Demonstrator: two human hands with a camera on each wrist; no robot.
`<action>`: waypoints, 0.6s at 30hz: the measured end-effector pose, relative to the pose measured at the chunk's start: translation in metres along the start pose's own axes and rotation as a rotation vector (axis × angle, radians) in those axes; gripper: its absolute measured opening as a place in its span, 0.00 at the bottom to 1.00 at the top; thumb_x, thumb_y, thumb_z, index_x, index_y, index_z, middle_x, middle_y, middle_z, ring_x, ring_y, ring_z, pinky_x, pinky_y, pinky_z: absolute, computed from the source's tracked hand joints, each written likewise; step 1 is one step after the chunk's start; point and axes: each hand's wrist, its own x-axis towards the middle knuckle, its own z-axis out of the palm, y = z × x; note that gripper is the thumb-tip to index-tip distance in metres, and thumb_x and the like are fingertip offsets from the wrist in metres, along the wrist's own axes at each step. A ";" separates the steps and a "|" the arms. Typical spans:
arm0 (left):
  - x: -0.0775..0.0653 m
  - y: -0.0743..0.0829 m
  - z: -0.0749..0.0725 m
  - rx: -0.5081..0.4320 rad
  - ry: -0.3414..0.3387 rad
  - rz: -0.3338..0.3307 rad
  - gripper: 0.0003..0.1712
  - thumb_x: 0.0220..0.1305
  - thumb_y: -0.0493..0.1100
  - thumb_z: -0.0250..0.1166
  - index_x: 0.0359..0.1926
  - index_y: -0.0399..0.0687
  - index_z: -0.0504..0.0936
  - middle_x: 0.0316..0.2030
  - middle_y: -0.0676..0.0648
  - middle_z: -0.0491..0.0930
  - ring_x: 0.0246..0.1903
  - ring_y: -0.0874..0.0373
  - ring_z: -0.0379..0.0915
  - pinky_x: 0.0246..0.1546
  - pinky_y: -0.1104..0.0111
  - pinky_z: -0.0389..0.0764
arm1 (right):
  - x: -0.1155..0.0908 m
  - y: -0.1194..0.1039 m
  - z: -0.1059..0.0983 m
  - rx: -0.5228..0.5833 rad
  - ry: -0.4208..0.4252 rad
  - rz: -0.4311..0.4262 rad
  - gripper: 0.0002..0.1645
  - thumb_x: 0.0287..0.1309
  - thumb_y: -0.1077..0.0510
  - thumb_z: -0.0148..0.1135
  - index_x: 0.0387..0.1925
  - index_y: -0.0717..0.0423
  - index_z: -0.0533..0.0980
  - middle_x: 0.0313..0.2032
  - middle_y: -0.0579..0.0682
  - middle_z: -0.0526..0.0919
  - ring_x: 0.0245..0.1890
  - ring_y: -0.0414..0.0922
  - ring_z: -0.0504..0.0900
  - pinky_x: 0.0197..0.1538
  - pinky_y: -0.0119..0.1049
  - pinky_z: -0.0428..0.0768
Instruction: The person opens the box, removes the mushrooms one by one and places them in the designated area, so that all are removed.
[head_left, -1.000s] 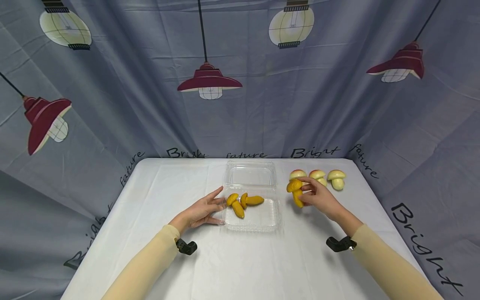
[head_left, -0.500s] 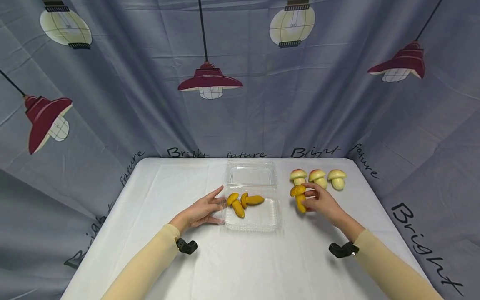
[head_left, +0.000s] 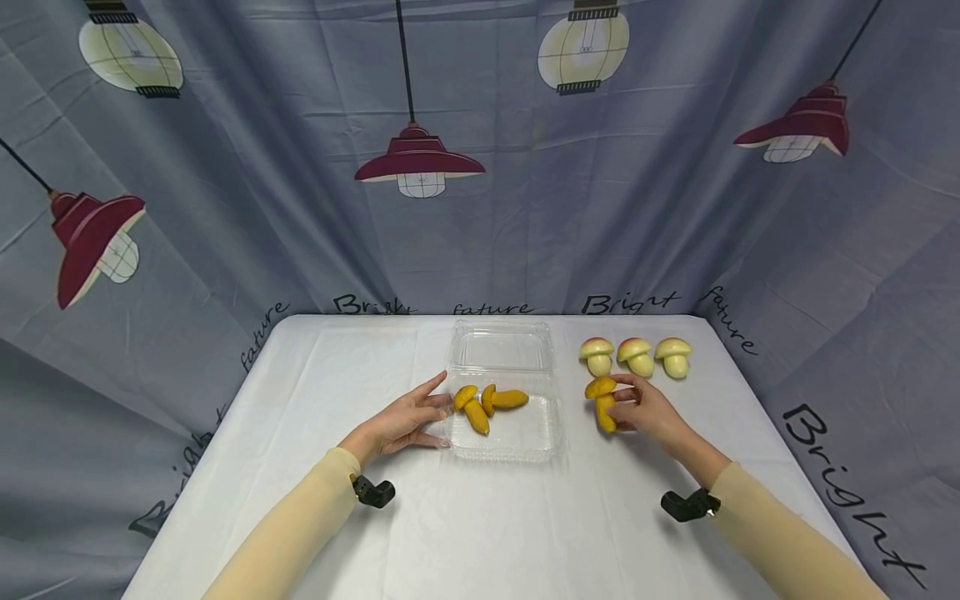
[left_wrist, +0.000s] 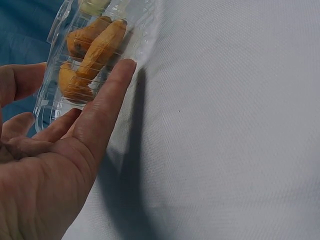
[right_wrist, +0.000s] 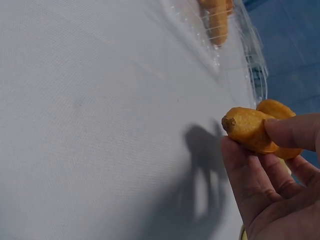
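My right hand (head_left: 654,418) pinches a yellow-orange mushroom (head_left: 605,407) between thumb and fingers, to the right of a clear plastic clamshell box (head_left: 517,455). In the right wrist view that mushroom (right_wrist: 247,129) points its stem end at the camera, and its shadow falls on the cloth. Two more yellow-orange mushrooms, one slanted (head_left: 476,415) and one lying sideways (head_left: 510,400), are in the box's left part. Against the box's left side rests my left hand (head_left: 405,423), its fingers extended along the wall. The left wrist view shows a long finger (left_wrist: 107,100) beside the clear side.
The hinged lid (head_left: 501,348) lies folded back behind the box. A row of three pale mushrooms, left (head_left: 597,358), middle (head_left: 636,358) and right (head_left: 674,358), stands at the back right of the white-covered table (head_left: 465,533). A grey curtain (head_left: 480,250) hangs behind.
My right hand has drawn the mushroom nearer to me and slightly right, uncovering the pale mushrooms behind it. The left hand and the box stay in place.
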 end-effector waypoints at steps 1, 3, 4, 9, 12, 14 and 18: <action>0.000 0.000 0.000 0.000 0.000 0.000 0.49 0.75 0.28 0.52 0.83 0.65 0.39 0.81 0.36 0.38 0.76 0.35 0.46 0.51 0.49 0.85 | 0.000 0.001 0.000 -0.001 0.001 0.007 0.43 0.65 0.63 0.67 0.74 0.66 0.57 0.56 0.68 0.72 0.45 0.51 0.82 0.46 0.45 0.89; 0.000 0.000 0.000 -0.001 0.000 0.000 0.49 0.75 0.28 0.52 0.83 0.65 0.39 0.81 0.36 0.38 0.76 0.35 0.46 0.51 0.50 0.85 | 0.000 0.003 0.001 -0.003 0.003 0.023 0.43 0.65 0.62 0.67 0.74 0.66 0.57 0.56 0.68 0.72 0.46 0.51 0.82 0.46 0.45 0.89; 0.000 0.000 0.000 -0.002 -0.001 0.000 0.49 0.76 0.29 0.52 0.83 0.65 0.39 0.80 0.36 0.38 0.76 0.35 0.46 0.51 0.50 0.85 | 0.001 0.004 0.001 -0.005 0.005 0.033 0.43 0.65 0.63 0.67 0.74 0.66 0.56 0.56 0.68 0.72 0.46 0.51 0.82 0.46 0.45 0.89; 0.000 0.001 0.000 -0.001 0.000 -0.003 0.49 0.76 0.29 0.53 0.83 0.65 0.39 0.80 0.36 0.38 0.76 0.35 0.47 0.52 0.50 0.85 | 0.001 0.008 0.002 -0.026 0.021 0.068 0.43 0.64 0.65 0.67 0.74 0.68 0.56 0.56 0.68 0.72 0.44 0.50 0.82 0.45 0.44 0.89; 0.000 0.001 0.000 0.002 0.000 -0.003 0.49 0.75 0.29 0.53 0.83 0.65 0.39 0.80 0.36 0.38 0.76 0.35 0.47 0.52 0.49 0.85 | 0.002 0.009 0.002 -0.031 0.022 0.072 0.43 0.64 0.65 0.67 0.74 0.69 0.56 0.55 0.68 0.72 0.44 0.50 0.82 0.44 0.43 0.89; -0.001 0.001 0.000 0.004 0.002 -0.003 0.49 0.75 0.29 0.54 0.83 0.65 0.39 0.80 0.36 0.39 0.76 0.35 0.47 0.52 0.49 0.85 | 0.002 0.010 0.002 -0.029 0.024 0.073 0.43 0.64 0.66 0.67 0.73 0.69 0.56 0.54 0.68 0.73 0.43 0.50 0.82 0.44 0.43 0.89; -0.001 0.001 0.001 0.006 0.003 -0.004 0.49 0.75 0.29 0.54 0.83 0.66 0.39 0.80 0.36 0.39 0.76 0.35 0.46 0.52 0.49 0.85 | 0.002 0.012 0.004 -0.022 0.028 0.077 0.42 0.64 0.67 0.66 0.73 0.70 0.56 0.54 0.68 0.73 0.43 0.50 0.82 0.44 0.44 0.89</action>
